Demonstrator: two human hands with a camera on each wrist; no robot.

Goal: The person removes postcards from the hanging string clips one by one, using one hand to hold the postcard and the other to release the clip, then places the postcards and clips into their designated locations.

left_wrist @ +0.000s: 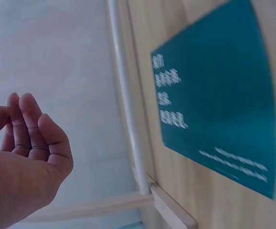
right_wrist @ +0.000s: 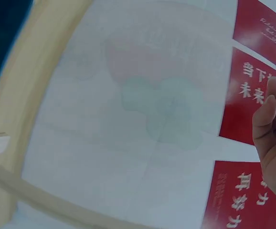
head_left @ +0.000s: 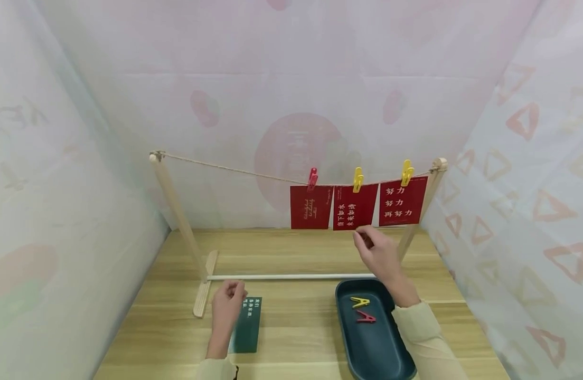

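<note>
My left hand [head_left: 228, 302] hovers over the left edge of a green card [head_left: 248, 326] that lies on the table. In the left wrist view its fingers [left_wrist: 30, 112] are loosely bent with nothing between them, off to the side of the card. My right hand [head_left: 378, 253], fingers loosely curled and nothing seen in them, is raised just below the middle red card [head_left: 353, 206]. That card hangs from a string by a yellow clothespin [head_left: 358, 179]. Beside it hang another red card [head_left: 311, 208] under a red clothespin [head_left: 312, 179] and one [head_left: 402, 203] under a yellow clothespin [head_left: 407, 173].
The string [head_left: 225, 167] runs between two wooden posts [head_left: 177, 216], joined low down by a white rod [head_left: 291, 276]. A dark blue tray [head_left: 374, 351] under my right forearm holds a yellow clothespin [head_left: 360, 302] and a red clothespin [head_left: 366, 316]. Printed cloth walls surround the table.
</note>
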